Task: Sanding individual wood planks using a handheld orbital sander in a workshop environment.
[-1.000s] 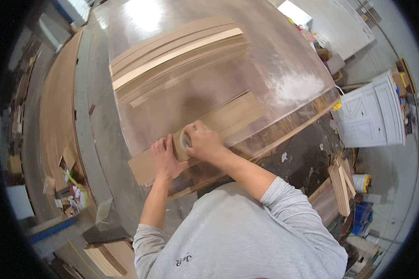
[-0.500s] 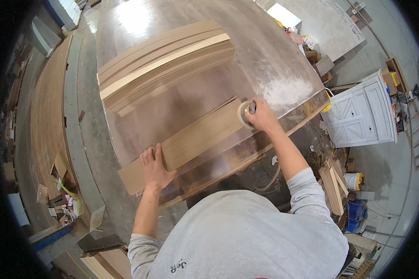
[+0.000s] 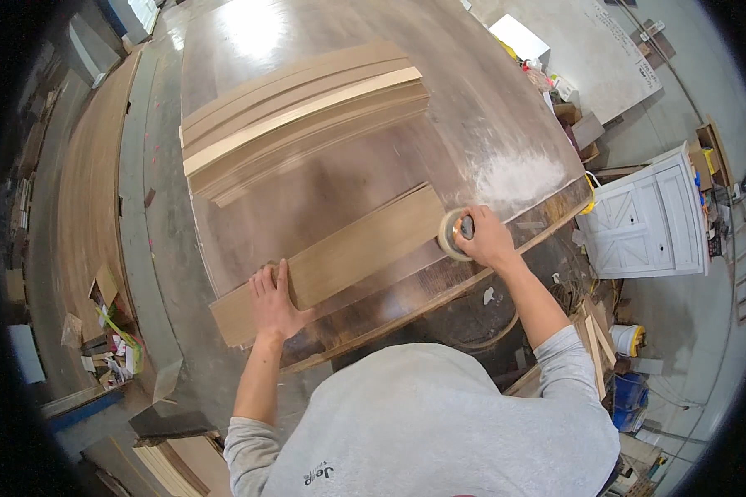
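Observation:
A long brown wooden board [image 3: 365,240] lies slantwise on the large worktable, with the edge of another board showing along its far side. My left hand [image 3: 275,305] rests on it near its left end, fingers spread and pressing on the face. My right hand [image 3: 486,238] is closed around a round, disc-shaped tool [image 3: 451,237] with a pale rim and a dark and orange middle. The disc is tilted beside the board's near right corner; whether it touches the wood I cannot tell.
Stacked brown boards [image 3: 307,112], one pale-edged, lie farther back on the worktable [image 3: 439,41]. White powder [image 3: 522,176] covers its right part. A white cabinet [image 3: 638,219] and a white bucket [image 3: 627,340] stand at right. Long panels [image 3: 91,190] lie at left.
My right hand has moved right and nearer to me with the round tool, off the board's end toward its near corner. My left hand stays on the board.

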Available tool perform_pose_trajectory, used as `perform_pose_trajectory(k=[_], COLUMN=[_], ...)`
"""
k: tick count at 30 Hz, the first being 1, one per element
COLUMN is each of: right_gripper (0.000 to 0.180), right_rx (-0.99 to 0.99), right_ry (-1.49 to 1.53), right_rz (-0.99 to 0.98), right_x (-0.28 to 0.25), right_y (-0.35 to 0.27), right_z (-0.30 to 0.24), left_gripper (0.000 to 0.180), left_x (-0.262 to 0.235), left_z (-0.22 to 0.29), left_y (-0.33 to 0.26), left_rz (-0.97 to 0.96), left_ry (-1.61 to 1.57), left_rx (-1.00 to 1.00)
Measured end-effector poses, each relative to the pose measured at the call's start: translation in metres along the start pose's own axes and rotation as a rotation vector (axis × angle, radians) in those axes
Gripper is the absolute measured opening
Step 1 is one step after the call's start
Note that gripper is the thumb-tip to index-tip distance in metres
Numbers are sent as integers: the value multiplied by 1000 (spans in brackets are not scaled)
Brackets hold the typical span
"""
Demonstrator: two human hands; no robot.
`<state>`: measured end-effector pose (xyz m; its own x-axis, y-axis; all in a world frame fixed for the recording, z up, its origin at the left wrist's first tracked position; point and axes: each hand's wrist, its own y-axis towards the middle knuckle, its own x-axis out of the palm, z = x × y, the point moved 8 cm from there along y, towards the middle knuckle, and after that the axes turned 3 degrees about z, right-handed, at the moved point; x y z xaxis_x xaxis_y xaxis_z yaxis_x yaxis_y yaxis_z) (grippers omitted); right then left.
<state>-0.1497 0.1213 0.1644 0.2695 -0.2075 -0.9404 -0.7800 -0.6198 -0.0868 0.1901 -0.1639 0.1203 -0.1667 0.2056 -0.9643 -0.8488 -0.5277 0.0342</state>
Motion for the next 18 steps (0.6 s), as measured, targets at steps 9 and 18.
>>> perform_pose_trajectory(k=[9,18], right_gripper=[47,47], right_rx=[-52,-318], right_ry=[43,156], right_rz=[79,-107], right_x=[35,93], right_y=[56,13], right_z=[-87,-229], left_gripper=[120,124], left_x=[7,8], left_z=[-3,-9], left_y=[1,-1], left_rz=[-35,-27], left_ry=[21,-72], left_rx=[-34,-53])
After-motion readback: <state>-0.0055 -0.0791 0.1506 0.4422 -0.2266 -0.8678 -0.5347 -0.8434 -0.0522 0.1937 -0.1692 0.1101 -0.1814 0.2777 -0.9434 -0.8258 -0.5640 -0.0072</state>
